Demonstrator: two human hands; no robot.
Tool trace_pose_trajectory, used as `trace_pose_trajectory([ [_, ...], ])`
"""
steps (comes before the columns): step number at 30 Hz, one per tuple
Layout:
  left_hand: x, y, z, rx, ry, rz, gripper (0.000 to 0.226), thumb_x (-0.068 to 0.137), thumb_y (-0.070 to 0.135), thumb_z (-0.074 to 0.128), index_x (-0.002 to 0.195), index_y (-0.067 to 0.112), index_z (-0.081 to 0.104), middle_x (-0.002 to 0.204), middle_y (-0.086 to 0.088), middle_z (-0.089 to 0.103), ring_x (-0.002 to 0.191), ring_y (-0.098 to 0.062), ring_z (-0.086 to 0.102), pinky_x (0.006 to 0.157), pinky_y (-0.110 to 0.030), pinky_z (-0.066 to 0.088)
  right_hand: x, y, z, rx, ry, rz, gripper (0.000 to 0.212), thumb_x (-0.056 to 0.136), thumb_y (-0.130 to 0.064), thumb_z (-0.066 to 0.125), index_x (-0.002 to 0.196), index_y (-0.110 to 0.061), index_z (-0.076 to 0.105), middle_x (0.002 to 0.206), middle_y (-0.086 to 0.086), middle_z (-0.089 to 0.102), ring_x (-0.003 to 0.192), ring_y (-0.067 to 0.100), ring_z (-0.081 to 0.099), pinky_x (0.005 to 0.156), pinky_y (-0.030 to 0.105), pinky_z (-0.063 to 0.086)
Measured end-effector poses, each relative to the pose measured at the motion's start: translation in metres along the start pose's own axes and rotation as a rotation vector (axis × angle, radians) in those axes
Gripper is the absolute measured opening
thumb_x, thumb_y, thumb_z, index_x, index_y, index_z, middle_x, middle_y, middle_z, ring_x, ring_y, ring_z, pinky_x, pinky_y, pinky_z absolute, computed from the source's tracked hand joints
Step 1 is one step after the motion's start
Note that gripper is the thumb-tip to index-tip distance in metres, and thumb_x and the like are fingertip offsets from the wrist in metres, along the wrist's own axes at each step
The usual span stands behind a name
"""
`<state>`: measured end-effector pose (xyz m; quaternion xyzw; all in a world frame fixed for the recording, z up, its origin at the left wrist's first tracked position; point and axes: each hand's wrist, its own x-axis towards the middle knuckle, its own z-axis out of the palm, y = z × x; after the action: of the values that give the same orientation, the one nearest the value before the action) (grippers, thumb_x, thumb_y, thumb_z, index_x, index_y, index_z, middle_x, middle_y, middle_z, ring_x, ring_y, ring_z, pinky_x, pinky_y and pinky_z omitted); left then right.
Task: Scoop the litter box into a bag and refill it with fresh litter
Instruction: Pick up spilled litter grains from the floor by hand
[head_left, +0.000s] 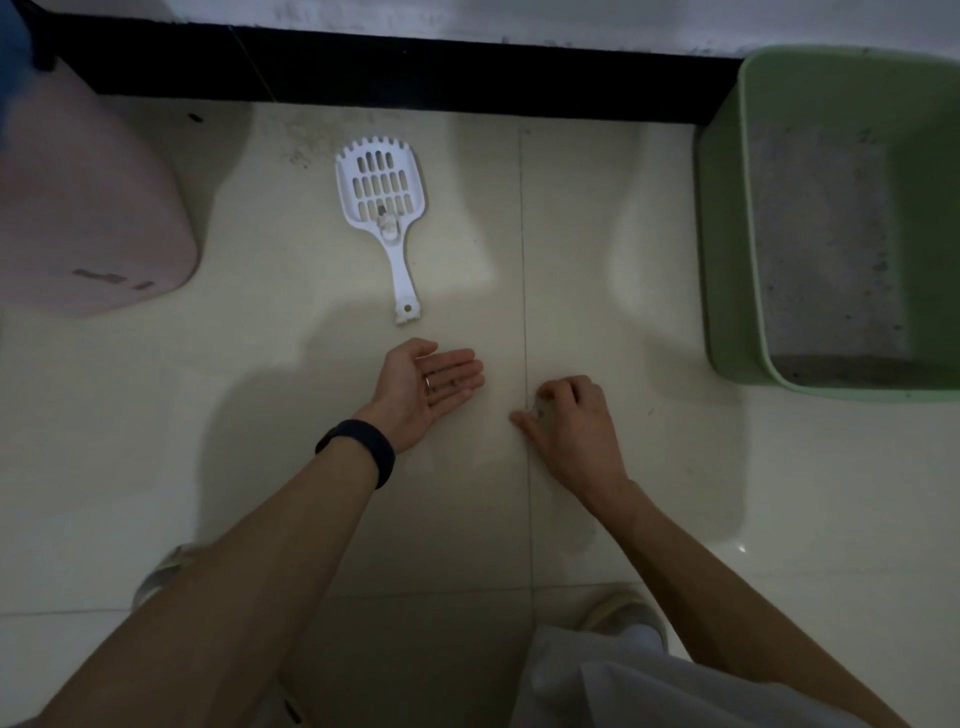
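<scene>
A green litter box (727, 249) with grey litter inside stands on the floor at the right. A white slotted scoop (387, 208) lies flat on the tiles, handle toward me, with a few bits stuck near its neck. My left hand (428, 387) rests palm up just below the scoop's handle, and a few small dark litter grains lie on its fingers. My right hand (566, 415) is on the floor to the right of it, fingers curled and pinched over small grains at a tile joint.
A pink plastic container (88, 218) sits at the left. A dark skirting board (415, 67) runs along the wall at the top. My shoes (628, 616) and white trousers are at the bottom. Loose specks lie near the scoop's head.
</scene>
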<state>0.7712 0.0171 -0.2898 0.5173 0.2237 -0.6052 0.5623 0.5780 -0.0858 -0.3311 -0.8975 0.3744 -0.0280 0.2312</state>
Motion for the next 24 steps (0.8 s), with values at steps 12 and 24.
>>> trace_pose_trajectory([
  [12, -0.001, 0.003, -0.002, 0.003, 0.026, -0.001, 0.045, 0.095, 0.028, 0.039, 0.112, -0.001, 0.069, 0.113, -0.018, 0.072, 0.107, -0.029, 0.068, 0.088, -0.032, 0.054, -0.006, 0.017, -0.009, 0.042, -0.012, -0.096, 0.035, 0.093, -0.021, 0.06, 0.125, -0.008, 0.064, 0.118, 0.011, 0.057, 0.104, 0.028, 0.052, 0.091, 0.031, 0.045],
  [24, -0.002, 0.001, 0.002, 0.024, 0.043, -0.003, 0.045, 0.095, 0.028, 0.039, 0.114, -0.001, 0.068, 0.114, -0.018, 0.071, 0.107, -0.029, 0.068, 0.093, -0.032, 0.052, 0.017, 0.003, -0.006, -0.222, -0.207, -0.252, 0.064, 0.102, -0.043, 0.032, 0.155, -0.008, 0.021, 0.163, 0.007, 0.016, 0.15, 0.02, 0.014, 0.121, 0.04, 0.018],
])
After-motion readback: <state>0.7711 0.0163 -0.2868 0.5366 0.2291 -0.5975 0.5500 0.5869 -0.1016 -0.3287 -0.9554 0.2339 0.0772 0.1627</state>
